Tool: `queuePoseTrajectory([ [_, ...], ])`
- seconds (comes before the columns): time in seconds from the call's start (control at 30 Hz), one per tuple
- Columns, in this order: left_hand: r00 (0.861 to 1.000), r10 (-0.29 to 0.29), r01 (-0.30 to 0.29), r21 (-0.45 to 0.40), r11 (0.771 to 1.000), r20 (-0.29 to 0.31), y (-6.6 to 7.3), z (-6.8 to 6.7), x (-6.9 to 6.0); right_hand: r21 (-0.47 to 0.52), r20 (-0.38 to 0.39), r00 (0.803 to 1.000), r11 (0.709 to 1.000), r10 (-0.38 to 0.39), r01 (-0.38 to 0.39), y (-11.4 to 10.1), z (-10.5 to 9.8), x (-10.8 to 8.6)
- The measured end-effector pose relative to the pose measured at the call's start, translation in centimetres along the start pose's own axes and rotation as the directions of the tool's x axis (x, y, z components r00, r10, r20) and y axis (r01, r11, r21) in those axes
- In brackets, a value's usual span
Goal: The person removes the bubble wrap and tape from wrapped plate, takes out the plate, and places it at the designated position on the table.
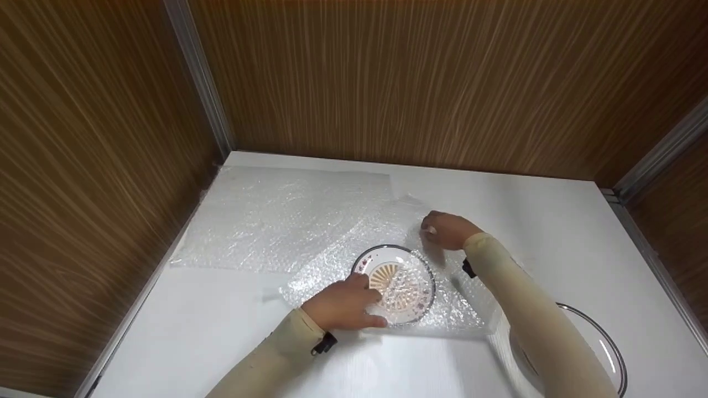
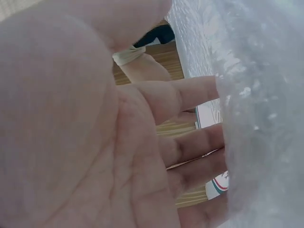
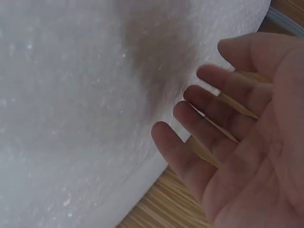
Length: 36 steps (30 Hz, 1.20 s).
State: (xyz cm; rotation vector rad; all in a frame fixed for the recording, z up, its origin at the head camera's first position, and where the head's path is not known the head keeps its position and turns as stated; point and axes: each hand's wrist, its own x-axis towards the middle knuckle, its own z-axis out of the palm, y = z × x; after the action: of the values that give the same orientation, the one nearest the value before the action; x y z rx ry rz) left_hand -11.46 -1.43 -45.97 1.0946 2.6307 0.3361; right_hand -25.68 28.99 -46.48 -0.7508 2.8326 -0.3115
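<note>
A round white plate (image 1: 383,257) with a dark rim, a gold sunburst centre and small red motifs lies on bubble wrap (image 1: 326,260) in the head view. Clear wrap covers its right part. My left hand (image 1: 344,303) rests at the plate's left side; in the left wrist view its extended fingers (image 2: 190,142) touch the wrap. Beyond the plate's upper right, my right hand (image 1: 451,229) is at the wrap. The right wrist view shows its fingers (image 3: 199,137) loosely bent against the sheet, thumb apart, pinching nothing.
Another flat bubble wrap sheet (image 1: 276,215) covers the table's back left. A second dark-rimmed plate (image 1: 605,340) lies at the front right, partly hidden by my right forearm. Wood-grain panels (image 1: 387,83) enclose the white table (image 1: 182,342) at the back and sides.
</note>
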Motion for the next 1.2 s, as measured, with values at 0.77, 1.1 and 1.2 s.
queuePoseTrajectory([
  [0.77,0.899,-0.408,0.395,-0.105,0.912,-0.160,-6.4,-4.0,-5.2,-0.206,-0.146,0.832,0.839,-0.536,0.504,-7.9,4.7,-3.3],
  [1.1,0.798,-0.595,0.597,-0.269,0.756,0.100,-10.5,-4.1,-7.7,-0.221,-0.151,0.861,0.866,-0.486,0.449,-8.1,3.9,-3.8],
  [1.2,0.824,-0.559,0.559,-0.287,0.778,0.089,-10.9,-4.2,-7.9,-0.206,-0.143,0.870,0.874,-0.472,0.441,-8.1,3.9,-4.1],
])
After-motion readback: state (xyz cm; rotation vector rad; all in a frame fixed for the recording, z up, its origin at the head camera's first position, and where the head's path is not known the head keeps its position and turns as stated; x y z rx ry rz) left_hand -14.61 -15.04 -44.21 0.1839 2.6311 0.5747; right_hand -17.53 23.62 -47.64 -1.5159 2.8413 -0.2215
